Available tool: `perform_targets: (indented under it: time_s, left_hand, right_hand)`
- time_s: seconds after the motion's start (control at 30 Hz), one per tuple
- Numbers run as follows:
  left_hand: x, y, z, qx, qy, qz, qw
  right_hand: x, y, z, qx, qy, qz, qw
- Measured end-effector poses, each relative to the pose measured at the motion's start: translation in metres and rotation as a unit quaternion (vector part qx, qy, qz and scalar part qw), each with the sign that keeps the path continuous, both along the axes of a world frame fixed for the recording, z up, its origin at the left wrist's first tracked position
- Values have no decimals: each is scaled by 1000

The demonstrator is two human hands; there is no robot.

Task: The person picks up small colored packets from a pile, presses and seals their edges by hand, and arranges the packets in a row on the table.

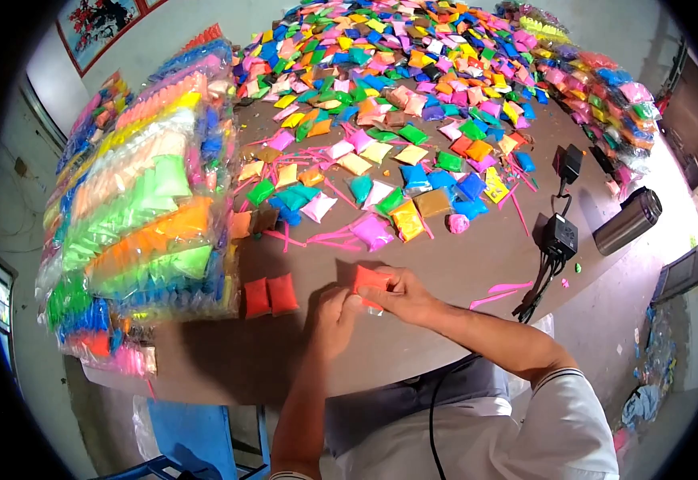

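A small red packet (371, 279) is held above the near part of the table, between my two hands. My right hand (405, 297) grips it from the right, thumb across its front. At its lower left corner, the closed fingers of my left hand (336, 317) pinch the edge; the fingertips are partly hidden. A bit of clear film shows below the packet. Two more red packets, one on the left (257, 298) and one on the right (282, 294), lie side by side on the brown table (445, 268), left of my left hand.
A large heap of colourful packets (397, 64) covers the table's far side. Clear bags of packets (141, 200) are stacked at left, more bags (605, 88) at right. Pink strips (337, 237) lie scattered. A power adapter (559, 236) with cables and a metal flask (627, 222) are at right.
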State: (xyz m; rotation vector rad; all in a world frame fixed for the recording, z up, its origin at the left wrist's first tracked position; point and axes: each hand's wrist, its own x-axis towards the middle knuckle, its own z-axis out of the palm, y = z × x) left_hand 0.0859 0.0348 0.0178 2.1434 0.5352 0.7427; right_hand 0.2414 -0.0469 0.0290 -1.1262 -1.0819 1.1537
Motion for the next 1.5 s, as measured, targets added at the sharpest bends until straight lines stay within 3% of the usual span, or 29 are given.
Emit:
perform_targets:
  time_s: [0.1,0.2,0.4,0.5,0.57,0.6,0.7,0.77,0.87,1.17,1.33,1.4,1.5]
  left_hand:
    - [0,-3,-2,-55,-56,31,996]
    - [-2,1,-3,-24,-11,19,999]
    - [1,2,-5,23,-28,5,999]
    - [-1,0,-4,-12,-26,11,1000]
    - [-2,-2,-5,-117,-71,-6,991]
    - [-4,-1,-5,-116,-73,-8,991]
    - [-2,5,-3,-80,-23,-24,996]
    - [1,3,1,32,-31,-29,999]
    - [-2,5,2,29,-9,-32,999]
    - [-2,1,8,46,57,-31,997]
    - [-3,1,-6,-6,10,-2,1000]
    - [-3,-2,-3,-89,-17,5,996]
    - [-4,3,-8,-66,18,-13,998]
  right_hand:
    - [6,-5,19,-69,99,53,991]
    - [14,-3,11,-24,207,119,971]
    - [11,-5,28,-32,160,83,983]
    - [15,-1,17,-68,135,45,987]
    - [15,-3,25,-74,120,39,989]
    - [14,-4,30,-80,105,33,991]
    - [10,-3,15,-53,56,5,997]
    - [10,-3,11,-26,1,0,1000]
    - [10,-5,23,-158,26,27,987]
    - [10,9,-23,-21,100,3,995]
    - [14,3,-10,-52,101,29,993]
    - [17,-1,0,-83,92,52,991]
    - [16,-3,7,-129,55,77,987]
